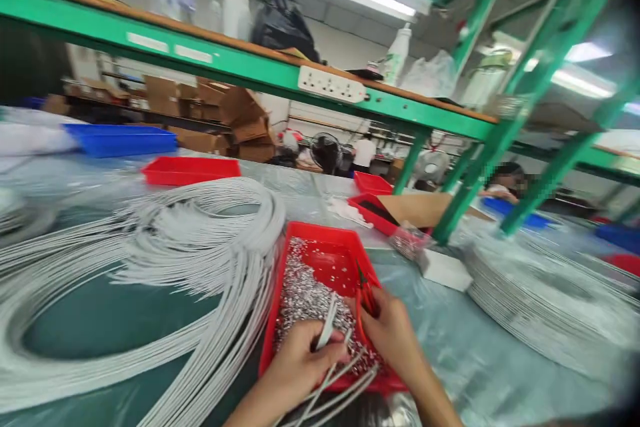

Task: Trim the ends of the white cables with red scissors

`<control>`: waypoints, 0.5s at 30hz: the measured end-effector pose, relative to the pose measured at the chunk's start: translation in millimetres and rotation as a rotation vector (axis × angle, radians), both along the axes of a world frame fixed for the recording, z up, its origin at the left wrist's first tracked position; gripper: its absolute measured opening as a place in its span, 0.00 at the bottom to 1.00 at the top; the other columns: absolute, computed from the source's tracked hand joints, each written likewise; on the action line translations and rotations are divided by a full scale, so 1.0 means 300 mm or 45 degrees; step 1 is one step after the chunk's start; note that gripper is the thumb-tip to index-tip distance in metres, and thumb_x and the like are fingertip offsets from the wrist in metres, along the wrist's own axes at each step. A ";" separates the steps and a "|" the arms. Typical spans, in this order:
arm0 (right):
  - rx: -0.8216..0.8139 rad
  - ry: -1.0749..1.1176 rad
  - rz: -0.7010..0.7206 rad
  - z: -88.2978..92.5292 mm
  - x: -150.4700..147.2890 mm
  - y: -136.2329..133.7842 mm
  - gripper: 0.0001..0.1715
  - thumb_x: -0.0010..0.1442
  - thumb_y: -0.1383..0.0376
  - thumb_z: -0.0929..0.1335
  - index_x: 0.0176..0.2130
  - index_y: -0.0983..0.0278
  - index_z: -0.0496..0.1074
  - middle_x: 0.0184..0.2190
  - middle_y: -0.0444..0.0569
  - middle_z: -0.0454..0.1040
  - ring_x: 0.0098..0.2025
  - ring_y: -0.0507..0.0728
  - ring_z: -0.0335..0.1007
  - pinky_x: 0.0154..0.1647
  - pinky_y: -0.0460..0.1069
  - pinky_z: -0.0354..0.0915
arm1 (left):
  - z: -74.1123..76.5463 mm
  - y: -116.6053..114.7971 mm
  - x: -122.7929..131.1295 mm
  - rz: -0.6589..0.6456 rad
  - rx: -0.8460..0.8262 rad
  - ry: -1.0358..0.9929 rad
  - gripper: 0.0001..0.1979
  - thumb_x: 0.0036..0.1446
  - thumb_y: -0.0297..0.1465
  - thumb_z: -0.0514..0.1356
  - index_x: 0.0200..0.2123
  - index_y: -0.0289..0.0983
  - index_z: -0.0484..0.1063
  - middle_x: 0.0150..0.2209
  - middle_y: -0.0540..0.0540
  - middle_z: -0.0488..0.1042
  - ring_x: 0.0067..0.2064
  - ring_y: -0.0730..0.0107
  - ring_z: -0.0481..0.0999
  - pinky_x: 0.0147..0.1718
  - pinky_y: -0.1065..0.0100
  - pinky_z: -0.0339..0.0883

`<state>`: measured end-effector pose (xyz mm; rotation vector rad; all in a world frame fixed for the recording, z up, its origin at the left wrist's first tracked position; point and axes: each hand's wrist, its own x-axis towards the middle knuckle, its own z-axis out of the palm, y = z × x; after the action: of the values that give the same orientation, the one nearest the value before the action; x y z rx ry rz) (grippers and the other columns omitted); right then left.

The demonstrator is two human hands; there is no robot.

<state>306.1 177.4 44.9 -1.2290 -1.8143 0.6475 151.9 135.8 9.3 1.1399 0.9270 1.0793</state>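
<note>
Above a red rectangular plastic tray (327,231), the left hand (313,357) pinches thin white flexible cables (327,327) between thumb and fingers. The right hand (389,327) curls round a hand tool with orange handles (359,313) (its tip is hard to make out). Small shiny silver pieces (300,290) heap inside the tray; long pale coiled cable bundles (245,293) lie just left of it.

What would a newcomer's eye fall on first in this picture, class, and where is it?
Probably the red tray of small shiny bits at lower centre, where the left hand grips thin white strands and the right hand an orange-handled tool. Next come the big white cable loops on the left, then the green shelf slanting across the top.
</note>
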 end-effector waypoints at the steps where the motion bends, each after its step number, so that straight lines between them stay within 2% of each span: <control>1: 0.003 0.016 -0.036 0.013 0.001 0.006 0.12 0.54 0.62 0.67 0.22 0.64 0.64 0.18 0.42 0.65 0.23 0.53 0.62 0.24 0.47 0.58 | 0.001 0.000 -0.007 -0.010 0.001 0.034 0.11 0.48 0.36 0.62 0.32 0.33 0.71 0.18 0.57 0.65 0.19 0.77 0.61 0.19 0.74 0.53; 2: -0.005 0.040 -0.036 0.025 0.005 0.006 0.07 0.54 0.63 0.66 0.28 0.65 0.66 0.21 0.43 0.69 0.25 0.54 0.64 0.25 0.47 0.60 | 0.003 -0.003 -0.017 -0.029 0.006 0.065 0.14 0.49 0.38 0.62 0.33 0.32 0.72 0.18 0.57 0.64 0.19 0.77 0.62 0.19 0.74 0.54; 3: -0.013 0.062 -0.026 0.036 0.009 -0.003 0.07 0.55 0.64 0.66 0.35 0.65 0.65 0.24 0.43 0.71 0.26 0.54 0.66 0.27 0.47 0.61 | 0.007 -0.008 -0.029 -0.038 0.010 0.096 0.16 0.49 0.40 0.61 0.34 0.32 0.72 0.19 0.57 0.64 0.20 0.77 0.63 0.20 0.74 0.56; 5: -0.056 0.119 0.058 0.057 0.021 -0.044 0.16 0.55 0.65 0.65 0.44 0.64 0.61 0.29 0.46 0.74 0.28 0.55 0.69 0.29 0.48 0.64 | 0.018 -0.022 -0.056 -0.009 0.031 0.124 0.18 0.49 0.43 0.61 0.33 0.31 0.72 0.21 0.54 0.66 0.22 0.74 0.66 0.22 0.73 0.61; 8: -0.137 0.253 0.235 0.082 0.038 -0.142 0.19 0.56 0.63 0.65 0.47 0.64 0.59 0.37 0.52 0.73 0.36 0.57 0.70 0.36 0.50 0.66 | 0.050 -0.051 -0.086 0.079 0.025 0.058 0.19 0.48 0.44 0.61 0.32 0.31 0.71 0.17 0.53 0.67 0.20 0.74 0.67 0.22 0.72 0.61; 11: -0.325 0.343 0.318 0.087 0.056 -0.242 0.23 0.53 0.60 0.67 0.48 0.64 0.62 0.43 0.54 0.71 0.43 0.59 0.68 0.45 0.52 0.64 | 0.095 -0.083 -0.093 0.122 0.002 -0.027 0.20 0.46 0.46 0.62 0.31 0.33 0.69 0.13 0.57 0.62 0.14 0.81 0.58 0.14 0.77 0.49; 13: -0.494 0.319 0.308 0.078 0.071 -0.291 0.28 0.51 0.59 0.69 0.51 0.63 0.61 0.42 0.53 0.71 0.44 0.59 0.68 0.46 0.52 0.64 | 0.124 -0.104 -0.086 0.160 0.032 -0.044 0.20 0.45 0.47 0.62 0.29 0.34 0.69 0.15 0.58 0.61 0.12 0.85 0.51 0.13 0.77 0.40; 15: -0.554 0.239 0.305 0.063 0.089 -0.321 0.33 0.50 0.57 0.70 0.53 0.61 0.60 0.40 0.52 0.71 0.43 0.59 0.68 0.44 0.51 0.65 | 0.142 -0.125 -0.074 0.179 0.043 -0.010 0.20 0.45 0.47 0.62 0.30 0.35 0.69 0.15 0.59 0.59 0.12 0.87 0.47 0.13 0.76 0.37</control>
<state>332.9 81.2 63.8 -1.1815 -1.7271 1.3030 129.7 98.3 51.9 1.1104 0.9980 1.2167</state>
